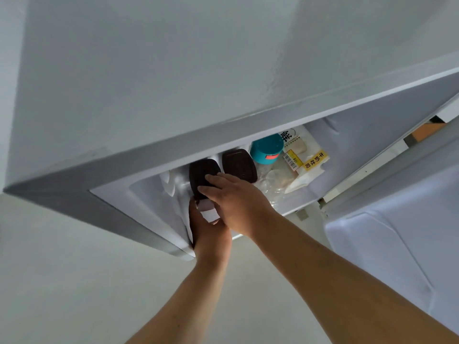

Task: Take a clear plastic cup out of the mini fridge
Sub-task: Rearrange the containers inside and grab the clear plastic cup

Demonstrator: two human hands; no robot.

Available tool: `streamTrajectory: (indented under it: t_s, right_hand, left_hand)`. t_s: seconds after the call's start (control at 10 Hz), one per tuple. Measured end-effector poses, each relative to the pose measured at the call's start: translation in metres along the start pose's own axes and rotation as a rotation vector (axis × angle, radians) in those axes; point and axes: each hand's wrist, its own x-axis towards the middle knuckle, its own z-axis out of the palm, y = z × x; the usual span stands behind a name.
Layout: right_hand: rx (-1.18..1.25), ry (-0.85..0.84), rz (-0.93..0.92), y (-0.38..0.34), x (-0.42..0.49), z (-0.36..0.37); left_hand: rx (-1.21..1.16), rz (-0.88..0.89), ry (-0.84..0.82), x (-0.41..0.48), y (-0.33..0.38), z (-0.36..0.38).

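I look down on a white mini fridge (139, 160) whose door (397, 244) stands open to the right. Both my hands are inside, on the left of the compartment. A container with a dark brown lid (201, 173) and a pale, translucent body (207, 211) is held between them. My left hand (210, 232) grips its body from below, and my right hand (236, 199) lies over it with fingertips on the lid. Clear plastic ware (273, 181), possibly a cup, lies further right in the fridge, apart from both hands.
A second dark-lidded container (239, 165) stands just right of the held one. Behind it sit a teal-lidded tub (267, 148) and a bread bag with a yellow label (306, 158). The fridge's flat top fills the upper view; pale floor lies below.
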Motion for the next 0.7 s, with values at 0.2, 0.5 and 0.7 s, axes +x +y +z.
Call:
streamTrajectory:
  t_s: [0.2, 0.5, 0.7]
  right_hand:
    - [-0.044, -0.016, 0.0, 0.001, 0.002, 0.0]
    - [-0.109, -0.076, 0.019, -0.001, 0.007, -0.003]
    - [-0.105, -0.082, 0.07, -0.002, 0.0, -0.005]
  left_hand:
    - [0.2, 0.096, -0.043, 0.016, -0.017, -0.007]
    - [-0.424, -0.173, -0.027, 0.039, 0.009, 0.011]
    - [-0.752, -0.41, -0.019, 0.041, 0.01, 0.015]
